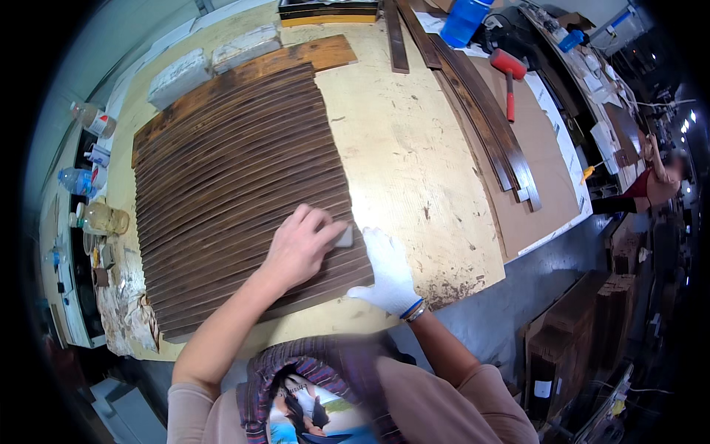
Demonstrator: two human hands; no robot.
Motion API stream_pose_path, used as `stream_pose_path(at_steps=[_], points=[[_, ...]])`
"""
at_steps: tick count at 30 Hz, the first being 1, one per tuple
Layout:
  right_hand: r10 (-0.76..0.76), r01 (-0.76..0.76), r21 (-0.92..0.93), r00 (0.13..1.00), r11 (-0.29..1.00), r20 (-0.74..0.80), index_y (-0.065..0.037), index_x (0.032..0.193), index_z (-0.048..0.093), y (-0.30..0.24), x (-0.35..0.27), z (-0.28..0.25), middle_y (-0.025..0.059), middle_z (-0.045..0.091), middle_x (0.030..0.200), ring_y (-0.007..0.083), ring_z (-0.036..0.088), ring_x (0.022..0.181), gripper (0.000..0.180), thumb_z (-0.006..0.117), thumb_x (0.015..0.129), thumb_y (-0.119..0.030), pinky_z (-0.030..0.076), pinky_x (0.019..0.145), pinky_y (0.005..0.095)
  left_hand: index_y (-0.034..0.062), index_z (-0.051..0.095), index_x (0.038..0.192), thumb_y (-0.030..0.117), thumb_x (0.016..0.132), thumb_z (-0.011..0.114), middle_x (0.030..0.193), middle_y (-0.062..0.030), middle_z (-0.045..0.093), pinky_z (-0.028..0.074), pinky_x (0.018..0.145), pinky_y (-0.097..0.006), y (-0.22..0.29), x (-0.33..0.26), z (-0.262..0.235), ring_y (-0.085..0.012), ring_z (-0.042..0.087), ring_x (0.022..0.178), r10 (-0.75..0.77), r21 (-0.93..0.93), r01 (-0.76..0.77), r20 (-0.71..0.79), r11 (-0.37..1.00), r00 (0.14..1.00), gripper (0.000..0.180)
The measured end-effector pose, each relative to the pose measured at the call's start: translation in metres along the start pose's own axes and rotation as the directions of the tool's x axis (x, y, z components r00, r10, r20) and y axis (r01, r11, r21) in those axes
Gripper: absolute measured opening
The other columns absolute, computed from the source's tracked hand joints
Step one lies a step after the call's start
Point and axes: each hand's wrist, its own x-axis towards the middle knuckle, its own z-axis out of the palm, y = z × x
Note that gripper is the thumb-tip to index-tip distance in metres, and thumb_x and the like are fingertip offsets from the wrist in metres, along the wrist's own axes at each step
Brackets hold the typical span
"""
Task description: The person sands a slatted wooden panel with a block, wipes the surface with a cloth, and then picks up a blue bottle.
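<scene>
Many dark brown wood strips (pixel 237 163) lie side by side on a pale wooden table (pixel 410 148). My bare left hand (pixel 303 240) is over their right part, its fingers closed on a small pale block (pixel 345 236) near the strip ends. Whether the block is a sanding block or something else, I cannot tell. My right hand (pixel 386 274), in a white glove, rests against the right ends of the lower strips. Its thumb is spread away from the fingers, and it shows nothing held.
A brown board (pixel 325 53) and two white wrapped blocks (pixel 180 78) lie beyond the strips. To the right are long dark wood pieces (pixel 484 111), a red mallet (pixel 509 66) and a blue container (pixel 464 24). Bottles (pixel 102 219) stand at left. Another person (pixel 660 185) is far right.
</scene>
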Motion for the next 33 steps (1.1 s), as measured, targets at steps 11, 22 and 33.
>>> stream_pose_path(at_steps=[11,22,33], points=[[-0.030,0.030,0.017,1.000,0.999,-0.006,0.011,0.151,0.036,-0.008,0.005,-0.010,0.0304,0.042,0.154,0.0466,0.039,0.144,0.115,0.091,0.063,-0.040,0.028,0.122,0.0533,0.0139,0.070,0.122,0.001,0.079,0.072,0.112,-0.0071,0.063,0.052,0.091,-0.040,0.009,0.026,0.026,-0.0290,0.057,0.107,0.154,-0.011,-0.153,0.064,0.988,0.986,0.045],[0.023,-0.023,-0.029,1.000,0.999,0.014,0.005,0.158,0.028,-0.006,0.001,-0.001,0.0267,0.037,0.160,0.0416,0.030,0.152,0.122,0.090,0.065,-0.044,0.018,0.126,0.0534,0.0161,0.070,0.116,-0.001,0.076,0.067,0.117,-0.0034,0.066,0.045,0.102,-0.046,-0.053,-0.163,-0.089,-0.0299,0.058,0.118,-0.224,0.212,0.190,0.150,0.959,0.963,0.043],[0.018,-0.024,-0.101,0.998,0.995,-0.058,-0.002,0.154,0.040,-0.012,0.001,0.002,0.0213,0.048,0.153,0.0393,0.039,0.145,0.117,0.095,0.057,-0.039,0.025,0.122,0.0509,0.0090,0.070,0.113,-0.005,0.068,0.066,0.114,-0.0101,0.068,0.047,0.099,-0.047,-0.114,-0.374,-0.182,-0.0349,0.059,0.113,-0.605,0.412,0.629,-0.205,0.659,0.769,0.047]])
